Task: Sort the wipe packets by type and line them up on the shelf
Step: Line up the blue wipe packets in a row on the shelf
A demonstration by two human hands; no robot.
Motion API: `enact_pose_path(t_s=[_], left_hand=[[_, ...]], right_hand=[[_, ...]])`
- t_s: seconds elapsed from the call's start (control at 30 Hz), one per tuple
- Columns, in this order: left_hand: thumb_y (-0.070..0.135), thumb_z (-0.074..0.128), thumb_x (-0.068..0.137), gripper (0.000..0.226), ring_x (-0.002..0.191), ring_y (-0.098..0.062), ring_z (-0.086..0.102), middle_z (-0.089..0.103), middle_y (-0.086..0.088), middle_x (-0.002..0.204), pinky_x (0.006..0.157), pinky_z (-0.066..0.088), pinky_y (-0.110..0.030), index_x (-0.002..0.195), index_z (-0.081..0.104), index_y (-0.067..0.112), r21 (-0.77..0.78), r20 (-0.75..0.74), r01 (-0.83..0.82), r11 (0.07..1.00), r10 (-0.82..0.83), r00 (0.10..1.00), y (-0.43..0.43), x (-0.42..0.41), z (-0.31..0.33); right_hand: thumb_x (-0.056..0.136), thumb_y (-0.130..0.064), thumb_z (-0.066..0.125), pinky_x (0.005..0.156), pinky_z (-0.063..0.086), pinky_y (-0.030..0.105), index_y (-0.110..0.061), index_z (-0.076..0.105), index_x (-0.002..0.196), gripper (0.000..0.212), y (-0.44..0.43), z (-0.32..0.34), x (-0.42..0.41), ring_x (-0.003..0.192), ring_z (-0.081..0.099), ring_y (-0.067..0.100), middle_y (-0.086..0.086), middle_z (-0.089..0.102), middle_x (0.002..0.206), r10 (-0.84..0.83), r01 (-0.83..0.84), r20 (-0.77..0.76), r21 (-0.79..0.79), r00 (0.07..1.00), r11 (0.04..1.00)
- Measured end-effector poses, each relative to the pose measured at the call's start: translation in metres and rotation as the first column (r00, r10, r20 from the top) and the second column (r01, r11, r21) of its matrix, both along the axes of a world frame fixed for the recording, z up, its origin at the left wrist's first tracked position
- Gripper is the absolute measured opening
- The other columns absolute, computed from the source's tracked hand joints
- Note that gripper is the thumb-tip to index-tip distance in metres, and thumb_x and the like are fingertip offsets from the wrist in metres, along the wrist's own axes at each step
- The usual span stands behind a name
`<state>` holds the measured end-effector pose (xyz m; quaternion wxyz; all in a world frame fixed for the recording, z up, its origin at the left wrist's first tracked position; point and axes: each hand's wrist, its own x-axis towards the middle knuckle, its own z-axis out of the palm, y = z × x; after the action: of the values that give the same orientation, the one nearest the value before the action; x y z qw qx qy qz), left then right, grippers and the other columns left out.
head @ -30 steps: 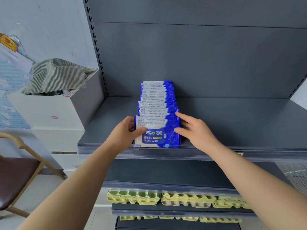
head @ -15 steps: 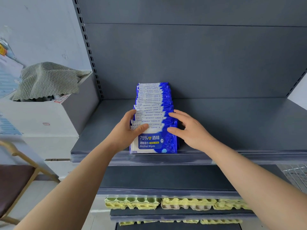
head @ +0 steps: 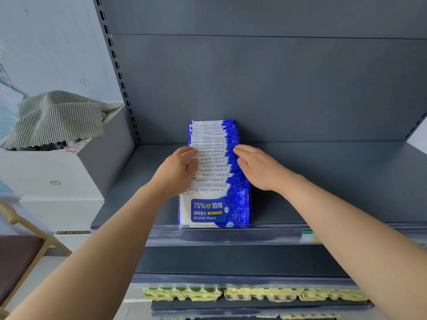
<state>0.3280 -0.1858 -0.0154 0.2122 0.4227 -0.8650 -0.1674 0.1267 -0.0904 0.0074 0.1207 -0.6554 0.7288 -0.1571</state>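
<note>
A row of blue and white packets is standing on the grey shelf, one behind the other, running from the front edge back to the rear panel. The front packet is facing the camera and is showing "75%" and "Alcohol Wipes". Its lower edge is sitting just behind the clear rail at the shelf front. All the packets that can be seen are looking like the same type. The left hand is pressing against the left side of the row, about the middle of it, with the fingers nearly straight and close together, and it is gripping nothing. The right hand is doing the same on the right side, flat and open, its fingers lying along the blue edges of the packets. The row is thus being squeezed between the two hands. A small green label is sitting in the rail to the right. Lower down, yellow egg trays are lying in a line. To the left of the shelf a striped cloth is hanging over a white box, and part of a chair is showing at the lower left.
</note>
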Motion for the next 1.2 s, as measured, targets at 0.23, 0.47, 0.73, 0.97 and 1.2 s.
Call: enact_pose_path(t_s=[0.23,0.47,0.73,0.97,1.2], left_hand=[[0.034,0.044,0.1,0.049,0.138,-0.01,0.034,0.033,0.009,0.15,0.108,0.022,-0.02,0.146,0.036,0.02,0.393,-0.416,0.015,0.919,0.164,0.895,0.017,0.008,0.007],[0.031,0.045,0.101,0.013,0.077,-0.015,0.073,0.074,0.007,0.093,0.066,0.057,-0.035,0.108,0.055,0.03,0.724,-0.55,0.182,0.666,0.397,0.735,0.055,0.009,-0.008],[0.034,0.044,0.1,0.023,0.091,-0.017,0.07,0.068,-0.005,0.116,0.084,0.055,-0.041,0.115,0.056,0.021,0.617,-0.434,-0.02,0.787,0.361,0.825,0.053,0.01,-0.009],[0.027,0.049,0.096,0.034,0.098,-0.034,0.06,0.066,-0.008,0.118,0.088,0.046,-0.041,0.123,0.062,0.012,-0.292,-0.13,-0.113,0.95,0.077,0.988,0.094,-0.048,0.026],[0.033,0.04,0.085,0.038,0.067,-0.033,0.062,0.072,-0.003,0.083,0.062,0.05,-0.037,0.088,0.072,0.015,-0.424,0.044,0.231,0.876,-0.234,0.971,0.197,-0.209,0.017]], right_hand=[[0.104,-0.03,0.03,0.103,0.016,0.014,-0.014,0.035,0.146,0.046,0.023,0.007,0.003,0.141,0.025,0.007,-0.006,0.03,0.154,-0.119,0.146,0.368,-0.047,0.922,0.988],[0.1,-0.043,0.032,0.094,0.051,0.039,-0.025,0.046,0.123,0.032,0.04,-0.027,0.038,0.1,0.065,0.009,-0.007,0.065,0.118,-0.157,0.177,0.751,0.055,0.641,0.983],[0.102,-0.044,0.03,0.096,0.047,0.024,-0.017,0.035,0.139,0.047,0.047,-0.019,0.04,0.116,0.054,0.01,-0.009,0.049,0.139,-0.173,0.202,0.752,0.054,0.636,0.978],[0.1,-0.03,0.042,0.102,0.031,0.021,-0.024,0.045,0.141,0.041,0.112,0.001,-0.04,0.126,0.047,0.011,-0.009,0.048,0.144,-0.257,0.311,0.248,-0.213,0.934,0.926],[0.099,-0.028,0.047,0.102,0.041,0.031,-0.02,0.057,0.132,0.036,0.234,0.007,-0.156,0.125,0.051,0.014,-0.007,0.055,0.137,-0.412,0.383,-0.048,-0.28,0.91,0.88]])
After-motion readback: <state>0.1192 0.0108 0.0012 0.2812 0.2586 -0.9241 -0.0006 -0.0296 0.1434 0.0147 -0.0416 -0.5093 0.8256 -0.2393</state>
